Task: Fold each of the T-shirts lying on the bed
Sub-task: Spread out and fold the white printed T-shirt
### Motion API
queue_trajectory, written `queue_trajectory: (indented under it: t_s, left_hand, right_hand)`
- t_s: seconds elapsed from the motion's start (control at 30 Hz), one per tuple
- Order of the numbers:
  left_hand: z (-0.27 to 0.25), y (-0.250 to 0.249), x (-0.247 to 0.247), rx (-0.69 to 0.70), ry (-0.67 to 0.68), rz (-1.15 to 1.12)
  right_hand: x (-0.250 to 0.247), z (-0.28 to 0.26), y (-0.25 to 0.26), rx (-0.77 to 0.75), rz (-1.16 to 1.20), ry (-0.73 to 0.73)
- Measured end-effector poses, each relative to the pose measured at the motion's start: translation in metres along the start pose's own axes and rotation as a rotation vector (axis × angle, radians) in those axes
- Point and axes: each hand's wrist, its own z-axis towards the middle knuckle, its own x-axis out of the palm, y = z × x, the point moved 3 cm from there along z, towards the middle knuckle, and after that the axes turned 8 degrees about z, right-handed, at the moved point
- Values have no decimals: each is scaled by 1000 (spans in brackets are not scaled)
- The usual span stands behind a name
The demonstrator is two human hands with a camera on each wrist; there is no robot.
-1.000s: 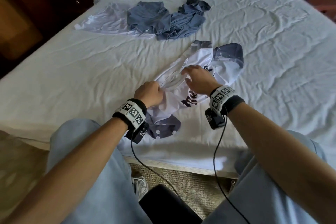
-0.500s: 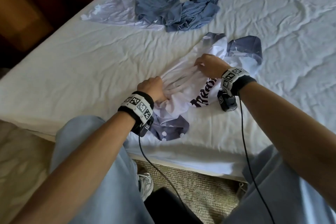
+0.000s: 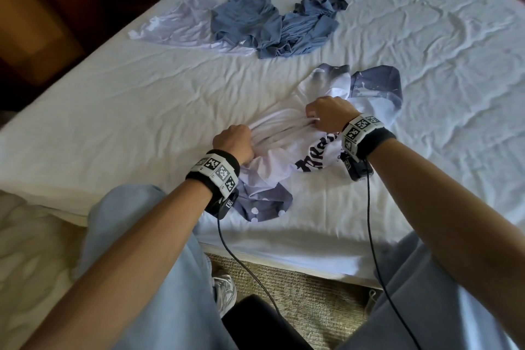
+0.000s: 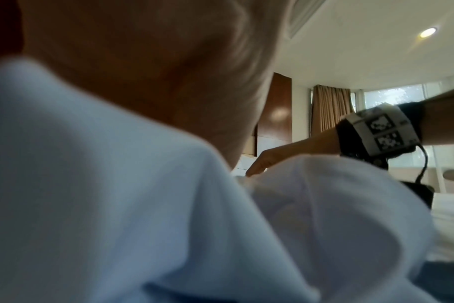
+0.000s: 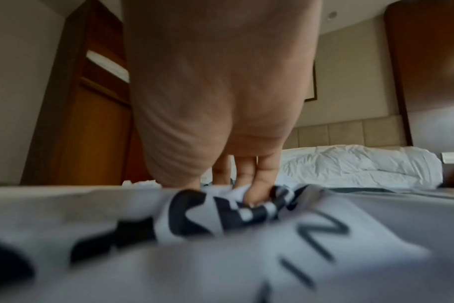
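- White T-shirt point(image 3: 287, 150): bunched on the near part of the bed point(image 3: 113, 111), dark grey sleeves at its near and far ends, black lettering across the front; cloth gathered into ridges between the two hands.
- Left hand point(image 3: 234, 142): knuckles up, fingers curled tight into the gathered white cloth at the shirt's left edge. The left wrist view shows only the back of the hand and pale cloth, close and blurred.
- Right hand point(image 3: 326, 112): fingers curled, gripping a fold of the same shirt further up and to the right; in the right wrist view the fingertips point(image 5: 259, 194) dig into the printed cloth.
- Blue T-shirts point(image 3: 272, 23): crumpled heap at the far middle of the bed, well apart from the hands.
- Pale T-shirt point(image 3: 176, 28): spread flat, just left of the blue heap and partly under it.
- Wristbands point(image 3: 218, 172): black, with printed square markers, one on each wrist; a cable hangs from each.
- Carpet point(image 3: 312, 290): below the near edge of the bed.
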Motion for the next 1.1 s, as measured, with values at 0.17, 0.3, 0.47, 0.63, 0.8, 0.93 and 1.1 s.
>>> queue_trajectory:
  t_s: [0.17,0.3,0.47,0.63,0.8,0.93,1.1]
  left_hand:
    - [-3,-3,-1,-23,-12,42]
    - [-3,-6,-2,13,7,18]
    - [-2,-3,2,4,6,-15]
    - [-3,-1,-2,8,27,-41]
    - [0,2,-27,26,-352,-444]
    - [-2,7,-46,34,-574,-701]
    - [10,17,-50,48,-522,-730]
  right_hand:
    - [-10,-2,-6,1,95,116]
    - [-8,-4,-7,9,97,37]
    - [-7,-3,-3,3,30,54]
    - [-3,-4,-2,-55,-29,-12]
    - [-29,-7,-8,-17,347,-345]
    - [-61,-14,-13,53,813,-739]
    - [-81,-27,-23,153,1051,-984]
